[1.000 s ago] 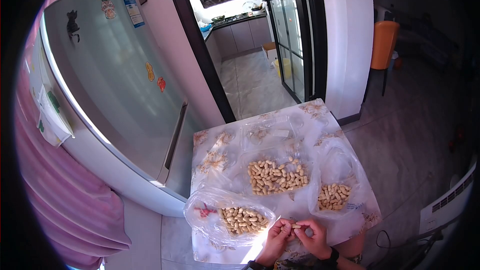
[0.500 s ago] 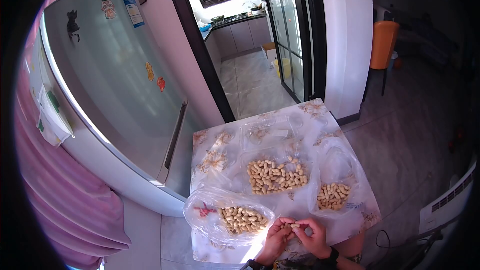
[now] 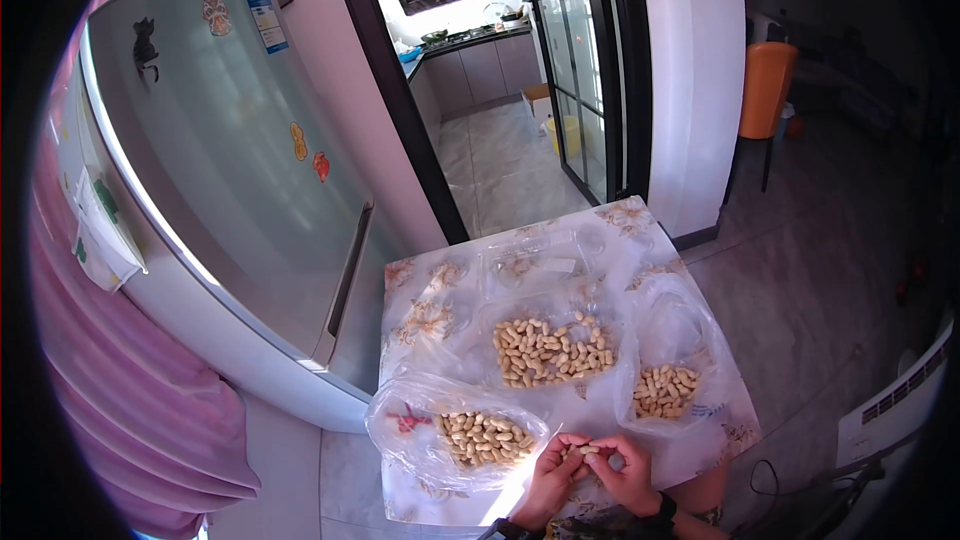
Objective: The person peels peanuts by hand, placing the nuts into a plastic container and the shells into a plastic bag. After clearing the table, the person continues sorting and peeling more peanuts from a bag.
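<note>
At the table's near edge, my left hand (image 3: 553, 477) and my right hand (image 3: 628, 477) are close together, fingers pinched. Between their fingertips is an unshelled peanut (image 3: 589, 450), which both seem to grip. Part of it is hidden by the fingers. Left of my hands lies a clear plastic bag (image 3: 405, 410) with a heap of peanuts (image 3: 484, 439) in it. Just beyond my hands, a clear plastic container (image 3: 487, 325) holds many more peanuts (image 3: 545, 360). Another clear bag (image 3: 655, 320), with a smaller heap of peanuts (image 3: 664, 392), lies to the right.
A flowered cloth (image 3: 425, 318) covers the table. The fridge (image 3: 240, 150) stands close on the left, beside a pink curtain (image 3: 140, 400). Past the table, a glass door (image 3: 580, 80) opens onto a kitchen. An orange chair (image 3: 768, 90) is at the far right.
The view has shifted very slightly. My hands stay in nearly the same place around the peanut, and the bags and container have not moved.
</note>
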The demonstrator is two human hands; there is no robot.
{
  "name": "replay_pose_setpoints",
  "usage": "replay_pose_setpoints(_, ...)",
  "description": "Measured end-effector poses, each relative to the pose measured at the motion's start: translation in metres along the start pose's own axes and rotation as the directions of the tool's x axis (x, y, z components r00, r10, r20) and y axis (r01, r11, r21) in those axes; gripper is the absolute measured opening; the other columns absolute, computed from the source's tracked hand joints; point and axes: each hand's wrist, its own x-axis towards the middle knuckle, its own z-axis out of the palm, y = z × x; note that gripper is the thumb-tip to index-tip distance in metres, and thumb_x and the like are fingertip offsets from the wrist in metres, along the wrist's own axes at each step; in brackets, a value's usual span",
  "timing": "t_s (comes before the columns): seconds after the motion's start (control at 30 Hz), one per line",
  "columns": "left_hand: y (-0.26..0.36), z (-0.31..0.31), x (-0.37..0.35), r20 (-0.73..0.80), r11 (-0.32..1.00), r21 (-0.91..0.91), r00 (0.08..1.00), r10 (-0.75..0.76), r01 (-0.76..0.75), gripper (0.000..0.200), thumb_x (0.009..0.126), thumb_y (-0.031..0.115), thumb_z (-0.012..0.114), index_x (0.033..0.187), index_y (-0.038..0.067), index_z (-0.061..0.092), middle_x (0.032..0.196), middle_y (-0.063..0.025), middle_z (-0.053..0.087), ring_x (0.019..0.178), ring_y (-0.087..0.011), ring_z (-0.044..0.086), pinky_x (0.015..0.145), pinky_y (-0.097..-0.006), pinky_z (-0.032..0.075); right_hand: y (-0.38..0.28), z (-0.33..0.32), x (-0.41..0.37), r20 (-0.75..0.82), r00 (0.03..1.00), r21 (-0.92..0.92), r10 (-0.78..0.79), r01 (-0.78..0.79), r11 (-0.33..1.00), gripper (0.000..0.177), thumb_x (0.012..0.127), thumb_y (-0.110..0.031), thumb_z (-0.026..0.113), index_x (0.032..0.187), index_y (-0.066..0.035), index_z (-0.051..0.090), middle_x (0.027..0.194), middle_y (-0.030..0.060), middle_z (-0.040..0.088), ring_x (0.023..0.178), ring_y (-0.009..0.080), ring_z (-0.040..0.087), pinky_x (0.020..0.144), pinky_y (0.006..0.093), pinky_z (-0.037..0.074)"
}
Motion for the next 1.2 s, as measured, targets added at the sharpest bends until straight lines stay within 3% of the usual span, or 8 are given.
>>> replay_pose_setpoints(0.27, 0.008, 0.008, -0.003, -0.016, 1.000, 0.008, 1.000, 0.025, -0.025, 0.015, 0.101, 0.010, 0.046, 0.114, 0.005, 0.052, 0.099, -0.0036, 0.057, 0.076, -0.0065, 0.049, 0.062, -0.0172, 0.039, 0.000, 0.000, -0.001, -0.003, 1.000, 0.057, 0.018, -0.018, 0.998, 0.013, 0.084, -0.004, 0.068, 0.096, -0.001, 0.065, 0.081, 0.0053, 0.068, 0.075, 0.0106, 0.063, 0.068, 0.0253, 0.049)
replay_pose_setpoints(0.47, 0.009, 0.009, -0.002, -0.070, 1.000, 0.005, 0.998, 0.005, -0.004, 0.027, 0.104, 0.028, 0.041, 0.112, 0.005, 0.053, 0.082, -0.0032, 0.057, 0.069, -0.0076, 0.050, 0.058, -0.0191, 0.038, 0.016, 0.001, -0.003, -0.025, 1.000, 0.078, 0.010, -0.008, 0.997, 0.014, 0.083, -0.006, 0.070, 0.096, -0.003, 0.066, 0.084, 0.0074, 0.068, 0.072, 0.0162, 0.064, 0.066, 0.0280, 0.050)
replay_pose_setpoints(0.53, 0.011, 0.012, 0.000, -0.124, 1.000, -0.012, 0.992, -0.025, 0.024, 0.031, 0.104, 0.033, 0.039, 0.111, 0.006, 0.054, 0.082, -0.0029, 0.057, 0.070, -0.0071, 0.052, 0.059, -0.0189, 0.038, 0.025, 0.004, -0.003, -0.055, 0.998, 0.095, -0.011, 0.017, 0.995, 0.013, 0.085, -0.007, 0.069, 0.096, -0.002, 0.066, 0.079, 0.0064, 0.067, 0.070, 0.0127, 0.062, 0.064, 0.0262, 0.049)
replay_pose_setpoints(0.6, 0.009, 0.000, 0.002, 0.020, 0.992, -0.129, 1.000, -0.001, 0.004, 0.034, 0.104, 0.037, 0.038, 0.111, 0.007, 0.054, 0.090, -0.0032, 0.060, 0.077, -0.0086, 0.056, 0.063, -0.0195, 0.042, 0.018, 0.002, -0.002, -0.047, 0.999, 0.083, -0.010, 0.014, 0.996, 0.013, 0.085, -0.005, 0.068, 0.097, -0.002, 0.066, 0.083, 0.0062, 0.068, 0.072, 0.0112, 0.061, 0.066, 0.0256, 0.049)
replay_pose_setpoints(0.67, 0.004, 0.006, 0.001, -0.056, 0.945, -0.327, 0.998, -0.032, 0.012, 0.039, 0.103, 0.040, 0.038, 0.115, 0.006, 0.054, 0.104, -0.0054, 0.063, 0.091, -0.0141, 0.061, 0.076, -0.0243, 0.049, 0.025, 0.003, -0.005, -0.075, 0.997, 0.150, 0.000, 0.011, 0.989, 0.015, 0.087, -0.005, 0.067, 0.100, 0.000, 0.064, 0.087, 0.0055, 0.067, 0.074, 0.0099, 0.060, 0.068, 0.0251, 0.049)
replay_pose_setpoints(0.77, 0.001, 0.007, 0.003, 0.076, 0.812, -0.583, 0.997, 0.008, 0.038, 0.050, 0.101, 0.043, 0.038, 0.125, 0.001, 0.051, 0.127, -0.0145, 0.057, 0.116, -0.0259, 0.055, 0.099, -0.0362, 0.047, 0.023, 0.005, -0.006, -0.101, 0.994, 0.245, 0.030, -0.004, 0.969, 0.018, 0.088, -0.002, 0.066, 0.104, 0.003, 0.061, 0.094, 0.0060, 0.065, 0.082, 0.0096, 0.059, 0.075, 0.0237, 0.048)
replay_pose_setpoints(0.9, -0.008, 0.013, 0.005, 0.056, 0.795, -0.606, 0.996, 0.072, -0.024, 0.049, 0.101, 0.042, 0.039, 0.130, 0.003, 0.048, 0.136, -0.0141, 0.049, 0.132, -0.0292, 0.042, 0.108, -0.0376, 0.038, 0.025, 0.001, -0.010, -0.091, 0.994, 0.281, 0.065, -0.037, 0.959, 0.019, 0.087, 0.001, 0.065, 0.105, 0.003, 0.060, 0.095, 0.0061, 0.064, 0.083, 0.0099, 0.058, 0.077, 0.0236, 0.048)
replay_pose_setpoints(1.2, -0.009, 0.016, 0.006, 0.047, 0.787, -0.615, 0.993, 0.108, -0.057, 0.045, 0.102, 0.040, 0.038, 0.128, 0.004, 0.049, 0.136, -0.0153, 0.050, 0.133, -0.0315, 0.042, 0.109, -0.0497, 0.036, 0.020, 0.004, -0.002, -0.006, 1.000, 0.135, 0.021, -0.020, 0.991, 0.020, 0.083, 0.006, 0.066, 0.101, 0.000, 0.061, 0.092, 0.0014, 0.061, 0.081, 0.0070, 0.054, 0.072, 0.0197, 0.045)
